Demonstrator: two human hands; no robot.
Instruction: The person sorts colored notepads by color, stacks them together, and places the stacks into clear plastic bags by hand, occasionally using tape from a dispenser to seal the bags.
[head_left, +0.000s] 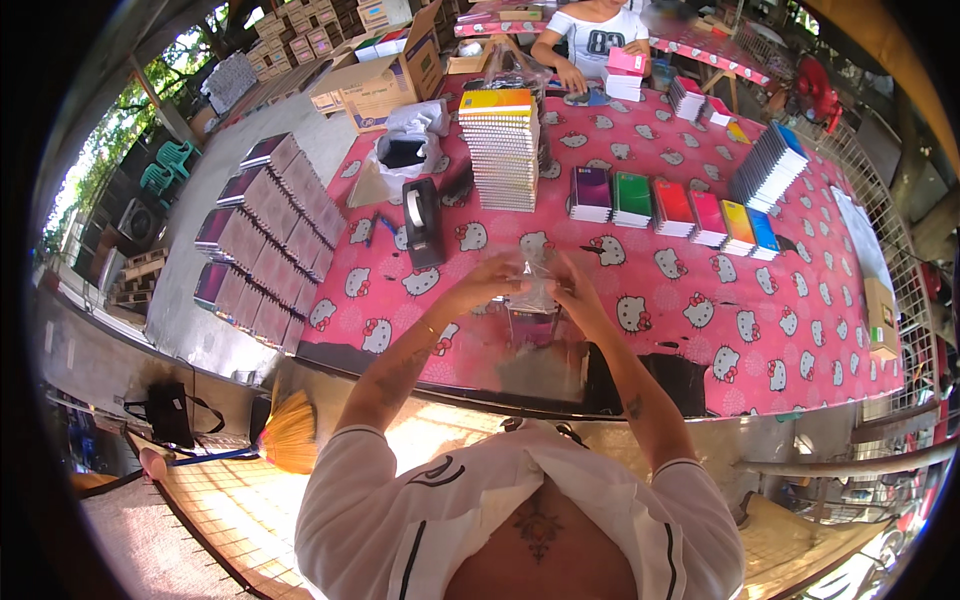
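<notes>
At the table's near middle, my left hand (492,280) and my right hand (576,290) are closed on the top of a clear plastic bag (534,270), one at each side. Inside the plastic, just below my fingers, shows a dark-covered notebook pack (533,326); its lower part is blurred and glossy. A black tape dispenser (424,235) stands upright to the left of my left hand. Farther off, beyond my hands, rises a tall stack of spiral notebooks (500,160) with a yellow cover on top.
Purple, green, red, pink, yellow and blue notebooks (672,205) form a row at right, before a leaning blue-topped stack (768,165). Wrapped packs (268,235) are piled at left. Across the table (640,345), a person (600,45) holds pink notebooks. An open carton (395,85) stands far left.
</notes>
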